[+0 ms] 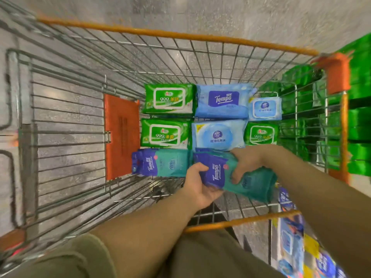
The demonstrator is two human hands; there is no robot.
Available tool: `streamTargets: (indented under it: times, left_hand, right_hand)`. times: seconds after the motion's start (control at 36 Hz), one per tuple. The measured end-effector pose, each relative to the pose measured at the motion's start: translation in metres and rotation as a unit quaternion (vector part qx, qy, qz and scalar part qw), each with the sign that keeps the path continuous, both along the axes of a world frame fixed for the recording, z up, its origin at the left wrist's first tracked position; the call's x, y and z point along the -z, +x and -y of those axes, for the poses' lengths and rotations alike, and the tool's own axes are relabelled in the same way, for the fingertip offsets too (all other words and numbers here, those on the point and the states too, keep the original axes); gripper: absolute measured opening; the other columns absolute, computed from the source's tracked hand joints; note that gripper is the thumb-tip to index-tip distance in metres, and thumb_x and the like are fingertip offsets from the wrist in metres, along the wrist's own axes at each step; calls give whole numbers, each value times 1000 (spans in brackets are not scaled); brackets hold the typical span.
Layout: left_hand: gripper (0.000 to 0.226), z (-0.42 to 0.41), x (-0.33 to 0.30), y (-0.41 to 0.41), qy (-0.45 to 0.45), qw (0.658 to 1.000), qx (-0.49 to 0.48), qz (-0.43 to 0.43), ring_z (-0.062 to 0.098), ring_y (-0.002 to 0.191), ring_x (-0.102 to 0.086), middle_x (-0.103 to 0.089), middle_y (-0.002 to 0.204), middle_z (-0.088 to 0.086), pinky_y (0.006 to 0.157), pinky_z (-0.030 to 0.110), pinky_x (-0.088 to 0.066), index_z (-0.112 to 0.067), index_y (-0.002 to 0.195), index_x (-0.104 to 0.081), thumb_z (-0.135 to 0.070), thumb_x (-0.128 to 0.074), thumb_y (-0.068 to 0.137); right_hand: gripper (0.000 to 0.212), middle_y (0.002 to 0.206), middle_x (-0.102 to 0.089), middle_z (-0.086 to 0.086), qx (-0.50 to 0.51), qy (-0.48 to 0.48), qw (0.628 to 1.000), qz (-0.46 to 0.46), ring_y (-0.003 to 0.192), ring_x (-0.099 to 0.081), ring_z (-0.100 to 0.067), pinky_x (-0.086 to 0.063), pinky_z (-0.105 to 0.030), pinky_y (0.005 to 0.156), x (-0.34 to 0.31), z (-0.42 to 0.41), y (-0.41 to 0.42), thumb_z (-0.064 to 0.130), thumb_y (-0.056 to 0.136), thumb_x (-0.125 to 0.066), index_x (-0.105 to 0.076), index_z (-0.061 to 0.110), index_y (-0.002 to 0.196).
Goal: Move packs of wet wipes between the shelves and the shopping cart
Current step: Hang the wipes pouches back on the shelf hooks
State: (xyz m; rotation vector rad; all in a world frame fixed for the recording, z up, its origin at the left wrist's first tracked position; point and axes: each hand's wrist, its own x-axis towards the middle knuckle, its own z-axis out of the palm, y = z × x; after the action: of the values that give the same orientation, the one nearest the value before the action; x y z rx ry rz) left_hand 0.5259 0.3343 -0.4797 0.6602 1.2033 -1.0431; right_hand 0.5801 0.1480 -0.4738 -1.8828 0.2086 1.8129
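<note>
Head view, cart: wire shopping cart with orange trim, seen from above; orange child-seat flap folded flat against the end wall, probably to leave the basket floor free
Head view, rows: packs laid flat, labels up, in a tidy grid against the far right part of the basket; likely arranged so each stays readable and none gets buried
Far row: green 999 pack, blue Tempo pack, small pale-blue lidded pack, touching side by side
Middle row: second green 999 pack, pale-blue round-label pack, third green 999 pack partly behind the right wrist
Near row: teal-and-purple Tempo pack lying flat, with open wire floor just beside it to the right
Held pack: matching teal Tempo pack, tilted, above that gap; whether bound for the cart or out of it cannot be told
Left hand: fingers curled round the purple end of the held pack, supporting from below
Right hand: fingers wrapped over the teal middle, steadying from above; two-handed hold suits a soft, floppy pack
Shelves: green packs stacked beyond the right cart wall; blue packaging at lower right, blurred
</note>
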Motion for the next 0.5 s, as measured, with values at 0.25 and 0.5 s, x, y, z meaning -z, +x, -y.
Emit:
streamTargets:
  times: [0.25, 0.5]
  left_hand:
    - [58, -11, -58, 29, 35, 973, 133, 187, 14, 73, -68, -74, 85, -4, 63, 29, -55, -26, 130, -55, -33, -74, 76]
    - [80, -12, -124, 67, -3, 931, 88, 355, 39, 118, -66, -72, 125, 9, 102, 63, -50, -40, 139, -43, -35, -82, 69]
  right_hand:
    - [73, 107, -77, -13, 365, 102, 924, 49, 95, -74, -34, -58, -51, 92, -62, -7, -7, 26, 52, -92, -66, 8, 118]
    - [56, 106, -76, -16, 629, 212, 725, 183, 91, -73, -32, -59, -45, 87, -132, -64, -15, 10, 62, -78, -67, 8, 117]
